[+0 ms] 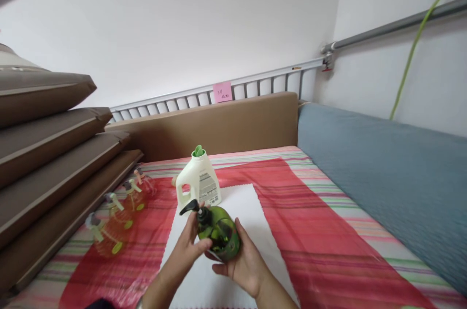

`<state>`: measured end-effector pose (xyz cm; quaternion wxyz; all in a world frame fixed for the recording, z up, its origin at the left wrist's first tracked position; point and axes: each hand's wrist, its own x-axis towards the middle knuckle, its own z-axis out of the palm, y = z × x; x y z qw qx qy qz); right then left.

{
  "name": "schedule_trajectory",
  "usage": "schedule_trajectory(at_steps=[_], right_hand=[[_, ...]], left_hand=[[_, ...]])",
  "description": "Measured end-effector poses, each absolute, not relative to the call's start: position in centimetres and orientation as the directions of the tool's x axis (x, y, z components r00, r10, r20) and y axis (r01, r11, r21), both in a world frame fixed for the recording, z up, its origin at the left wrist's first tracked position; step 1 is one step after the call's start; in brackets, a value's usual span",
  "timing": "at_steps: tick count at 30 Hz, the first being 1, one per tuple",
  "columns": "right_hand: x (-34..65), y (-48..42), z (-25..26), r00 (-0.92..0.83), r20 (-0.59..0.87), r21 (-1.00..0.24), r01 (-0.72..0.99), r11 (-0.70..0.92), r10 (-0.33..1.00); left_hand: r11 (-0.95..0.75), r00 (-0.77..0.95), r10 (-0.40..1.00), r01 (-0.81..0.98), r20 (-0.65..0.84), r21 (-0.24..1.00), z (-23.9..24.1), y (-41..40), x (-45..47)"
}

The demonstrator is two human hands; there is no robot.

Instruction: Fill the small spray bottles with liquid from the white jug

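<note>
A green see-through pump bottle (223, 233) with a black pump head is held up in front of me, tilted with its pump toward the upper left. My left hand (191, 245) grips it near the neck, thumb across the front. Around the lower body and base curls my right hand (244, 255). Just behind stands a white jug (204, 180) with a side handle, a printed back label and a green piece at its open-looking top. A white sheet with scalloped edges (255, 207) lies under the jug and my hands.
Several clear pump bottles with yellowish liquid (116, 216) stand in a row at left, beside stacked brown cushions (54, 168). Red see-through film (310, 221) covers part of the striped cloth. A blue-grey padded side (383, 168) bounds the right; a brown board (219, 126) the back.
</note>
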<state>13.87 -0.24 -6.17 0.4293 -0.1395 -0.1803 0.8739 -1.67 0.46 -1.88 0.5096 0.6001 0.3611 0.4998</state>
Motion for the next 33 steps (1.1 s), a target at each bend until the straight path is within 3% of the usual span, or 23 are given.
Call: schedule_trajectory(at_steps=[6,10,12,17,22,28,33], right_hand=[[12.3,-1.5,-6.4,-0.541,-0.122,-0.431,-0.726,-0.535,0.832],[11.3,-2.7,-5.8,-0.288,-0.078,-0.439,-0.850,-0.293,0.954],[11.2,-3.0,-5.6,-0.229,-0.078,-0.434,-0.868,-0.240,0.970],[11.7,-2.8,-5.5,-0.276,-0.110,-0.433,-0.851,-0.296,0.955],[11.1,-2.7,-5.9,-0.226,-0.172,-0.471,-0.836,-0.282,0.959],[11.1,-2.8,-5.6,-0.238,-0.185,-0.445,-0.844,-0.298,0.953],[11.2,-2.8,-5.4,-0.236,-0.185,-0.449,-0.843,-0.296,0.954]], left_hand=[[-0.297,0.151,0.938,-0.110,0.311,0.949,0.6,-0.2,-2.0],[-0.293,-0.098,0.954,-0.106,0.283,0.950,0.1,-0.6,-1.2],[-0.261,-0.127,0.961,-0.133,0.245,0.956,0.3,-0.9,-1.0],[-0.222,0.036,0.970,-0.286,0.242,0.932,1.2,-0.7,-1.5],[-0.281,-0.238,0.944,-0.207,0.230,0.937,0.7,-0.3,-1.2],[-0.224,-0.054,0.975,-0.289,0.217,0.931,0.7,-0.4,-1.4],[-0.273,-0.198,0.952,-0.214,0.232,0.938,0.7,-0.3,-1.7]])
